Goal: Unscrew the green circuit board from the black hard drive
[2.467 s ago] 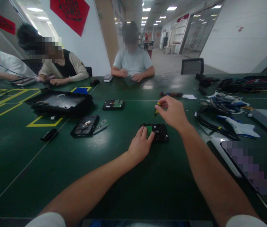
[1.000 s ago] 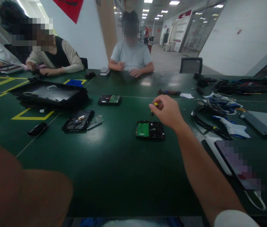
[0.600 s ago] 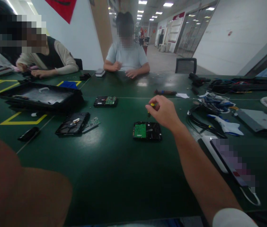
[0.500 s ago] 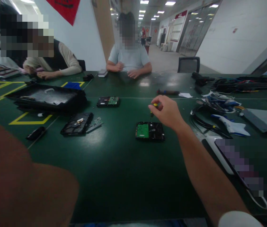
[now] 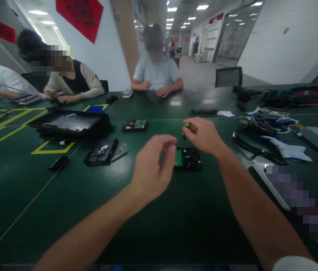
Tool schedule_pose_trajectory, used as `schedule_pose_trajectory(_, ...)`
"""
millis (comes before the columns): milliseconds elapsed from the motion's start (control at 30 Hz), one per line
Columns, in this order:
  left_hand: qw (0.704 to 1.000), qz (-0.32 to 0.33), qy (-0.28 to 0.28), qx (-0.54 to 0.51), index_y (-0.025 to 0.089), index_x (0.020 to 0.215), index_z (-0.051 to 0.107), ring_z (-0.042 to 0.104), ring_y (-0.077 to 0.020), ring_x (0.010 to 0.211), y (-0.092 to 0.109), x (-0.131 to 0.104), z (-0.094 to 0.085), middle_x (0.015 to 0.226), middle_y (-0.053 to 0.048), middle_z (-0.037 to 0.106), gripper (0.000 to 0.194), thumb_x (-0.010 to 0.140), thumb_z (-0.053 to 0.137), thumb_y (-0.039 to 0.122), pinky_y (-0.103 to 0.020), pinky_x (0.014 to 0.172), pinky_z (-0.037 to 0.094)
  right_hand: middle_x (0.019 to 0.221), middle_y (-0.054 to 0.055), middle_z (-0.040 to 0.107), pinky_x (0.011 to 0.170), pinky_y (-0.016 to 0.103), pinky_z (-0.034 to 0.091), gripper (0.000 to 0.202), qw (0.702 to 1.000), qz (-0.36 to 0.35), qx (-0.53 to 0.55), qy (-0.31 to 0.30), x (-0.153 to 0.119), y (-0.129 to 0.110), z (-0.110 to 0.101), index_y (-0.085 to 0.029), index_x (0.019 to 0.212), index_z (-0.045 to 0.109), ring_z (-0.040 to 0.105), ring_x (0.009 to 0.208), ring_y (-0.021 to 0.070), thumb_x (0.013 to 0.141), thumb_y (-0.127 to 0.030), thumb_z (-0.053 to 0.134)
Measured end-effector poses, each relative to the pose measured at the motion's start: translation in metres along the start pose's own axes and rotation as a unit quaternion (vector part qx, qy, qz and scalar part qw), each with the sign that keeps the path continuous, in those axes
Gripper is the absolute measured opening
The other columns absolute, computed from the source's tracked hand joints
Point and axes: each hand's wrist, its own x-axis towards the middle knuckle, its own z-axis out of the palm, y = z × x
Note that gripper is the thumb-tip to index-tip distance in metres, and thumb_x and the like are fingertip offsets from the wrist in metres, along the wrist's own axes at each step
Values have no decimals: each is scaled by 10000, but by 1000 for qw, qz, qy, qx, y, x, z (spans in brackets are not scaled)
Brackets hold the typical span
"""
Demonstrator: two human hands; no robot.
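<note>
One small yellow-and-dark screwdriver (image 5: 184, 133) is pinched roughly upright in the right hand (image 5: 204, 136), near the far edge of a black hard drive (image 5: 192, 159); whether its tip touches I cannot tell. The drive lies flat on the green bench (image 5: 153, 237), its circuit board (image 5: 179, 158) partly hidden behind the left hand (image 5: 153, 163). That hand is curled, thumb and fingertips close together; whether they grip anything I cannot tell

Dim foreground — ceiling lights (image 5: 202, 7) bright, glare on the tabletop (image 5: 114, 203).
</note>
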Motion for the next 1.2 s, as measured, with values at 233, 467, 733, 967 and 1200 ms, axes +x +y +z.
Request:
schedule_pose_trajectory(233,972,19,-190,137,113,1513,486,355,-421,1559,-28,-54,93,1615,-257,441,613,1034,526,495,-639,1222,417,1063,104,774,802,402,531,248,999,25,21,11,1,6,6,-206,1151,715,693,825,243,934,-283,626)
schedule_pose_trajectory(467,961,15,-219,169,206,1657,317,120,-432,1646,-41,-50,93,1771,-188,170,767,1013,539,558,-629,1268,333,1065,80,776,798,403,541,225,999,28,38,20,1,6,6,-237,1139,659,699,802,225,921,-289,672)
schedule_pose_trajectory(733,958,11,-221,183,129,1634,354,168,-449,1631,-42,-51,101,1737,-242,245,782,1010,504,577,-624,1274,306,1015,90,755,830,428,569,170,998,24,46,37,2,11,8,-222,1060,657,706,885,248,899,-267,690)
schedule_pose_trajectory(967,953,-4,-224,205,102,1558,460,299,-480,1579,-36,-44,107,1664,-270,379,705,1005,517,536,-630,1253,334,1068,89,748,839,421,575,186,998,21,57,35,1,13,9,-235,1084,637,710,957,256,902,-245,674)
schedule_pose_trajectory(1200,958,10,-209,196,130,1558,468,305,-469,1578,-44,-47,107,1661,-258,385,674,1010,515,520,-630,1242,356,1122,95,740,843,417,581,219,999,17,49,15,0,10,7,-239,1106,642,701,986,258,888,-216,651)
